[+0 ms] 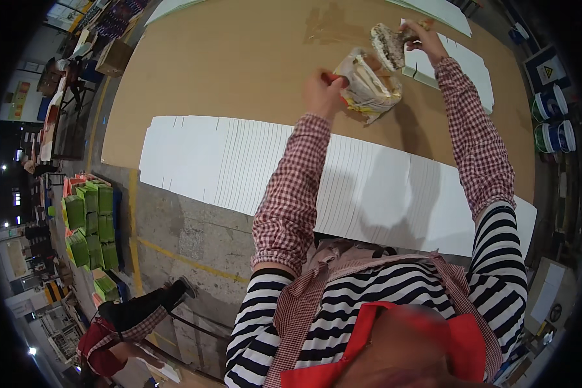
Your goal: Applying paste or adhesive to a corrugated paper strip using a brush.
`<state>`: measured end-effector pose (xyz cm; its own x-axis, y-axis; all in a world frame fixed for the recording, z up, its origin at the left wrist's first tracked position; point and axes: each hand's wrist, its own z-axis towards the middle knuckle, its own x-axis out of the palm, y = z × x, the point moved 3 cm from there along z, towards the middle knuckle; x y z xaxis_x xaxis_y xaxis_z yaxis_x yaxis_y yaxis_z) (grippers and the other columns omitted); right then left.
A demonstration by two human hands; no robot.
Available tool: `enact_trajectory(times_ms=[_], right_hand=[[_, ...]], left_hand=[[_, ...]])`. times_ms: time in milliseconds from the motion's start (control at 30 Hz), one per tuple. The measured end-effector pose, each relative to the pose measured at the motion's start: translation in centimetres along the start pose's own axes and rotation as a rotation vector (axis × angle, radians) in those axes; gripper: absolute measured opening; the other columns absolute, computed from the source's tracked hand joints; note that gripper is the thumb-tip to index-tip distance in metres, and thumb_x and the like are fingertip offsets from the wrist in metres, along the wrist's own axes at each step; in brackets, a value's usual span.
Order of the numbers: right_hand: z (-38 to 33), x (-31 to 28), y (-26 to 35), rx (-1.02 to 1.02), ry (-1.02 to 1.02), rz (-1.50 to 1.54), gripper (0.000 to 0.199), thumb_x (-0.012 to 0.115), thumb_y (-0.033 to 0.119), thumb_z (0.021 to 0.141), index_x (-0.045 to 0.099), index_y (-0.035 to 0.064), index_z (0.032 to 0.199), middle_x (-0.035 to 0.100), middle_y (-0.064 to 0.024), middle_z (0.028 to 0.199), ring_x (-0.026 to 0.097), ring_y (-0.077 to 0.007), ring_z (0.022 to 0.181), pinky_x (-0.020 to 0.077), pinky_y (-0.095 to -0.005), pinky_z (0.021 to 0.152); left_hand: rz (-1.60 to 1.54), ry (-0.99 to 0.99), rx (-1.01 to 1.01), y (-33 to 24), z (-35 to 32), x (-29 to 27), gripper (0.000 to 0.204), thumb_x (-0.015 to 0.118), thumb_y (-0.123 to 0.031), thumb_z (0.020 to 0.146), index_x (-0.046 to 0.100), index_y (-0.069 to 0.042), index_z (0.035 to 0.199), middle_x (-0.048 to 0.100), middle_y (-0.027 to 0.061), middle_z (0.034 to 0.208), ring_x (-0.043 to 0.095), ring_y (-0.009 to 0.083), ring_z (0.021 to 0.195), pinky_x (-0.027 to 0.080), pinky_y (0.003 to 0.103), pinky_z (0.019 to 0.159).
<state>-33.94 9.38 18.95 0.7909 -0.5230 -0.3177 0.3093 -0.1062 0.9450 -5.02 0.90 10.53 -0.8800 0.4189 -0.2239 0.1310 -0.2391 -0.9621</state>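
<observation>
At the far side of the brown board, my left hand [323, 94] is closed at the left edge of a small plastic-wrapped tub [389, 101] of pale paste. Something red [334, 78] shows at its fingers, perhaps part of the tub. My right hand [423, 44] grips a wide brush [388, 47] whose head is caked with pale, clumpy paste. The brush is raised just beyond the tub. Nearer to me, many white card sheets [258, 158] lie fanned in an overlapping row, with slits along their far edge.
More white card [465, 68] lies under and beyond my right forearm. Brown cardboard [220, 71] covers the table. Lidded buckets [553, 103] stand at the right. On the floor at left are stacked green pieces [90, 223], and a person [119, 330] is at lower left.
</observation>
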Motion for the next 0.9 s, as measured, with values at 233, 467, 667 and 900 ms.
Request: enact_trajectory(times_ms=[233,467,667,900], right_hand=[[-0.8,-3.0,-3.6,-0.121,-0.345,-0.136,0.041,0.065,0.040,0.087,0.066,0.0010,0.098,0.068,-0.0081,0.089,0.064,-0.0129,0.061,0.0568,-0.0260,0.055],[-1.1,-3.0,-5.4,-0.050,-0.410,0.064,0.042,0.071,0.033,0.084,0.061,-0.0014,0.106,0.066,-0.0090,0.089,0.065,-0.0155,0.062,0.0565,-0.0275,0.053],[-0.5,3.1,-2.6,-0.075,-0.231,-0.071,0.034,0.067,0.030,0.086,0.062,-0.0028,0.094,0.064,-0.0074,0.075,0.063,-0.0132,0.053,0.0538,-0.0259,0.047],[0.9,8.5,-5.9,-0.072,-0.135,-0.427,0.040,0.067,0.037,0.085,0.063,-0.0025,0.084,0.063,-0.0104,0.066,0.064,-0.0160,0.054,0.0522,-0.0290,0.049]], left_hand=[[0.368,-0.005,0.140,-3.3,0.1,0.9,0.025,0.072,-0.020,0.070,0.062,-0.004,0.087,0.061,0.0137,0.080,0.060,0.0317,0.080,0.048,0.044,0.074],[0.149,-0.125,0.110,7.3,1.9,-3.2,0.025,0.073,-0.014,0.075,0.064,-0.002,0.095,0.067,0.0103,0.083,0.063,0.0190,0.068,0.051,0.033,0.062],[-0.151,-0.052,-0.255,13.9,0.2,-4.4,0.030,0.070,-0.011,0.082,0.059,-0.001,0.108,0.064,0.0072,0.079,0.060,0.0127,0.061,0.050,0.025,0.055],[-0.046,-0.342,-0.093,8.5,-5.3,-6.4,0.049,0.066,-0.016,0.088,0.047,-0.001,0.130,0.053,0.0163,0.120,0.058,0.0186,0.094,0.051,0.030,0.074]])
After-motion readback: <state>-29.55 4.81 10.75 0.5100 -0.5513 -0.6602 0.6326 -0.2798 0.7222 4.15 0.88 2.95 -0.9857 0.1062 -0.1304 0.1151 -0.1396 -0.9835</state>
